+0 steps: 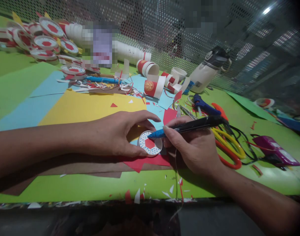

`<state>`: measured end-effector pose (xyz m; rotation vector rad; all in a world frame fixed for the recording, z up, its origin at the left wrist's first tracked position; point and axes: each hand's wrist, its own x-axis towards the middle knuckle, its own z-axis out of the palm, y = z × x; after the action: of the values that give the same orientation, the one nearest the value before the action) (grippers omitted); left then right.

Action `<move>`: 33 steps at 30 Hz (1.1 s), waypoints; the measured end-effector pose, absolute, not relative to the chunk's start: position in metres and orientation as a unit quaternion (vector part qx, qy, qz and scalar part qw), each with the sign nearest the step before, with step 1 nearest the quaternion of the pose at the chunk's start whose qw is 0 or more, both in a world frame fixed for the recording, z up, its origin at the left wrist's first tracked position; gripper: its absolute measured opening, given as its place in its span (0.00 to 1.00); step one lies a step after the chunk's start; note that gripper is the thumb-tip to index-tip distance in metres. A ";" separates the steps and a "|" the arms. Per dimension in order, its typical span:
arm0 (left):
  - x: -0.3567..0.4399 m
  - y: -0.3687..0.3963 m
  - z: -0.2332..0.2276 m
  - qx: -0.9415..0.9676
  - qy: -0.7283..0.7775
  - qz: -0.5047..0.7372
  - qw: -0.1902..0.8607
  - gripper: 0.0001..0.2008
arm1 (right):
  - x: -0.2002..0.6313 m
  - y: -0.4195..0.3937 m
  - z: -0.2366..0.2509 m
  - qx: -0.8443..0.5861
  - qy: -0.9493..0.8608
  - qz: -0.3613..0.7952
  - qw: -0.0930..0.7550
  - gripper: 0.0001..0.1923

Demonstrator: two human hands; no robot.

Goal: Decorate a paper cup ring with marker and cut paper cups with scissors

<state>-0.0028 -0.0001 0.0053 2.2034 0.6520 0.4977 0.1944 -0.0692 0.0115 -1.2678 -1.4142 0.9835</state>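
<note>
My left hand [125, 132] curves around a small round paper disc [156, 150], its thumb on the near rim and its fingers arched over the far side. The disc is the white base of a cut paper cup, with a red hexagon in the middle and blue dots around it. In my right hand [191, 144] is a black marker [194, 124] with a blue tip end, held like a pen. Its tip meets the dotted white area just above the hexagon. Beneath the disc lie red paper [137, 163] and brown sheets.
Yellow paper [96, 106] lies beyond my left arm. Finished-looking discs [45, 42] are heaped at the far left. Cut paper cups [153, 87], a white bottle [206, 70], a blue glue gun [201, 105], scissors [228, 144] and a purple device [275, 150] stand or lie to the right.
</note>
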 end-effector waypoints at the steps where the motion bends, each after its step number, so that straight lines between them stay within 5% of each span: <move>1: -0.003 0.000 0.006 0.865 0.255 0.195 0.385 0.31 | 0.195 -0.069 0.011 -0.520 -0.582 0.403 0.477 0.06; 14: -0.002 -0.002 0.006 0.862 0.249 0.182 0.402 0.29 | 0.196 -0.069 0.013 -0.518 -0.663 0.292 0.455 0.05; 27: -0.002 0.001 0.002 0.858 0.256 0.181 0.406 0.35 | 0.194 -0.068 0.010 -0.505 -0.635 0.320 0.490 0.06; 33: 0.001 -0.002 0.005 0.837 0.267 0.187 0.439 0.38 | 0.197 -0.068 0.017 -0.526 -0.641 0.207 0.520 0.05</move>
<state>0.0009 -0.0020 0.0046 2.0804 0.6646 0.4651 0.1971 -0.0678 0.0166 -1.2605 -1.5365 0.4969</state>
